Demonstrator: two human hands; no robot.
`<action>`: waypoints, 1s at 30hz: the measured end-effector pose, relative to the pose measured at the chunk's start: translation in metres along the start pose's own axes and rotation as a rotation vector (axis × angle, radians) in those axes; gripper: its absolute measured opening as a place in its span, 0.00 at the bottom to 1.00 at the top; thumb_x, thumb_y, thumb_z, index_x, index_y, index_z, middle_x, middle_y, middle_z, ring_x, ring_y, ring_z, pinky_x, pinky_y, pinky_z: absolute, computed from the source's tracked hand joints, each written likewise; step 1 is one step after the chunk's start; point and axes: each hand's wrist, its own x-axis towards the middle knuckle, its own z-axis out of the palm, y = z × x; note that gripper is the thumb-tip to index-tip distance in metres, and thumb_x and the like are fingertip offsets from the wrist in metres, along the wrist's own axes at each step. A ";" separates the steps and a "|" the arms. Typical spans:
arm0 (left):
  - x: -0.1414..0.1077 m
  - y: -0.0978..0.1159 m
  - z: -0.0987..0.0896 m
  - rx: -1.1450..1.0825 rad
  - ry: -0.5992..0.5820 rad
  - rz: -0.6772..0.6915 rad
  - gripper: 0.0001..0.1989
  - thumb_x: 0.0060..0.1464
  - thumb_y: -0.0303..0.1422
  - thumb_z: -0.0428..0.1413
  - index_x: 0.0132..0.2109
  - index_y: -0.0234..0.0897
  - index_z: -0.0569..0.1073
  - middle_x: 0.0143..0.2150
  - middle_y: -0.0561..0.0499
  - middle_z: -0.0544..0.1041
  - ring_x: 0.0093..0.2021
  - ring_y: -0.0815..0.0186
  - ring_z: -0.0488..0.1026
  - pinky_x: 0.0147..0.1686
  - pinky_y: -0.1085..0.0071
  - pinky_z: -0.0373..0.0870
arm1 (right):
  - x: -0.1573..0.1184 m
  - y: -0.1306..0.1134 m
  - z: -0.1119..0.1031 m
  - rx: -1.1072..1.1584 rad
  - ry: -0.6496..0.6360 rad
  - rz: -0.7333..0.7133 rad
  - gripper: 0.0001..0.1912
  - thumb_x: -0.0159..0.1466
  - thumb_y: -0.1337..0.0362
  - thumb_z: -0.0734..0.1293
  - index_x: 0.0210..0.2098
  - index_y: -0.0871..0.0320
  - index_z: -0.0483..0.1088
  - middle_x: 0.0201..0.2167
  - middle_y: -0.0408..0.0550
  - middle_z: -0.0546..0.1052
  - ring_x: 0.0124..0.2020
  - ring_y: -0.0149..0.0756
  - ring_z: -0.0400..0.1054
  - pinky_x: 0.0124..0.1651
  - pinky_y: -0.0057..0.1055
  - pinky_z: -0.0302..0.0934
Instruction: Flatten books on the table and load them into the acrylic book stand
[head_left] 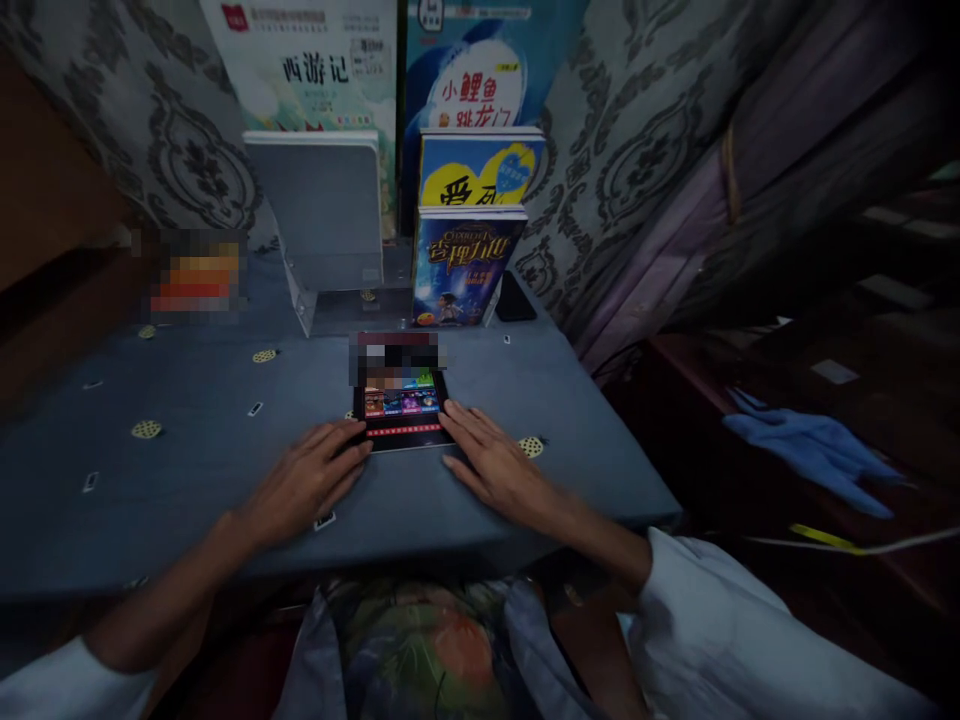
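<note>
A small flat rectangular black item (405, 418), with rows of coloured pictures and a red strip across it, lies on the table in front of me. It looks like a book, but its far part is pixelated and I cannot make out its exact kind. At its left edge rests my left hand (307, 475), fingers stretched forward and the tips touching the near left corner. My right hand (502, 465) lies on the opposite side, fingers extended along the right edge and thumb apart. Neither hand lifts the item.
A grey-blue patterned cloth covers the table (202, 480). Behind stand a blue Chinese book (457, 265), other upright books and a grey stand (322, 200). A dark phone-like object (516, 298) lies beside them. To the right, a blue glove-like cloth (810, 450) rests on a dark surface.
</note>
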 end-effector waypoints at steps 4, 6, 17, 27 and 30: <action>0.003 -0.001 0.004 0.030 -0.038 -0.037 0.16 0.70 0.35 0.48 0.59 0.36 0.73 0.61 0.39 0.74 0.59 0.54 0.73 0.56 0.54 0.74 | 0.002 0.003 -0.003 -0.014 0.015 -0.013 0.27 0.72 0.63 0.61 0.69 0.62 0.59 0.68 0.65 0.64 0.70 0.51 0.57 0.69 0.56 0.59; 0.005 -0.002 0.006 0.041 -0.047 -0.051 0.17 0.70 0.36 0.48 0.59 0.36 0.72 0.60 0.40 0.75 0.58 0.55 0.73 0.55 0.54 0.75 | 0.006 0.005 -0.004 -0.018 0.007 -0.021 0.25 0.72 0.64 0.60 0.67 0.64 0.62 0.67 0.66 0.66 0.69 0.51 0.59 0.68 0.56 0.60; 0.017 -0.018 -0.005 0.069 -0.084 -0.035 0.14 0.70 0.33 0.47 0.57 0.38 0.71 0.55 0.42 0.76 0.53 0.56 0.74 0.50 0.56 0.74 | 0.025 0.004 -0.003 -0.011 0.044 -0.032 0.20 0.70 0.65 0.63 0.60 0.61 0.71 0.63 0.62 0.72 0.64 0.52 0.67 0.64 0.52 0.66; 0.048 -0.061 -0.003 0.046 -0.205 -0.284 0.20 0.71 0.44 0.42 0.57 0.39 0.71 0.56 0.43 0.76 0.53 0.55 0.75 0.53 0.53 0.72 | 0.046 -0.057 -0.023 0.216 -0.319 -0.354 0.18 0.70 0.61 0.66 0.55 0.64 0.73 0.61 0.59 0.74 0.65 0.45 0.66 0.71 0.40 0.56; 0.069 -0.069 0.006 0.075 -0.226 -0.276 0.19 0.71 0.42 0.44 0.57 0.38 0.71 0.58 0.42 0.75 0.54 0.54 0.75 0.54 0.54 0.73 | 0.067 -0.042 -0.029 0.317 -0.351 -0.423 0.16 0.70 0.65 0.65 0.56 0.62 0.73 0.60 0.57 0.75 0.63 0.39 0.68 0.67 0.33 0.60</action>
